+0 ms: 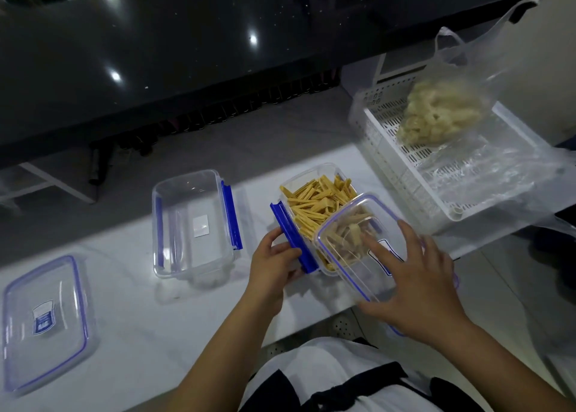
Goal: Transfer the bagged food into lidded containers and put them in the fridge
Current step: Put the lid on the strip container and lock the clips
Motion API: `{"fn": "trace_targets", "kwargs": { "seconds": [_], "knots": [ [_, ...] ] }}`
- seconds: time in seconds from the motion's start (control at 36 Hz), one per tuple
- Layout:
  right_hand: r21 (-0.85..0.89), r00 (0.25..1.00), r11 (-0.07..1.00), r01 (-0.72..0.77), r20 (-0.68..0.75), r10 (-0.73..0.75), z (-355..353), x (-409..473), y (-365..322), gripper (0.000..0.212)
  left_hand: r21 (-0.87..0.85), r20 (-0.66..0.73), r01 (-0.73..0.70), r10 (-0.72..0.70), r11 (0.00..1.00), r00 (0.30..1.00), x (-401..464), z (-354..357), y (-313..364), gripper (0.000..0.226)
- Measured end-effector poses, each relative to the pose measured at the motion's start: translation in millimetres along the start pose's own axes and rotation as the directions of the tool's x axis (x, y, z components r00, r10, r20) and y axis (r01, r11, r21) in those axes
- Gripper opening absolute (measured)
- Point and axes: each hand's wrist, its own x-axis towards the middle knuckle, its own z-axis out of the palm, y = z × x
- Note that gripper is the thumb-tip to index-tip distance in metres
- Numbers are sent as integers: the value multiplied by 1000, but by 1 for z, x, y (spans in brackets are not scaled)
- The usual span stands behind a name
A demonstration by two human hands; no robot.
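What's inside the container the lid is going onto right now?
The filled container holds yellow strip-shaped food, piled near the rim. The lid, under the right hand, covers its near part, where strips show only dimly. The left hand holds its blue clip.

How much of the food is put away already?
One container is already full of yellow sticks. Now the right hand lays its lid on top while the left hand steadies it. Left: the bagged food in the white basket goes into the empty container, its lid goes on, then the fridge.
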Motion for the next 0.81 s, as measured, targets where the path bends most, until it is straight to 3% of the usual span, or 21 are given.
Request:
{"fn": "trace_targets", "kwargs": {
  "seconds": [0.14, 0.36, 0.81],
  "knots": [
    [-52, 999, 999, -2, -44, -1, -3, 14, -15, 104, 7, 90, -22, 21, 1000, 996, -1, -1, -7, 64],
    [-157, 999, 987, -19, -35, 14, -1, 37, -36, 106, 25, 116, -53, 49, 998, 992, 1, -3, -12, 67],
    [-25, 992, 993, -112, 61, 113, -10, 34, -31, 113, 27, 161, -46, 41, 999, 986, 7, -7, -12, 70]
  ]
}}
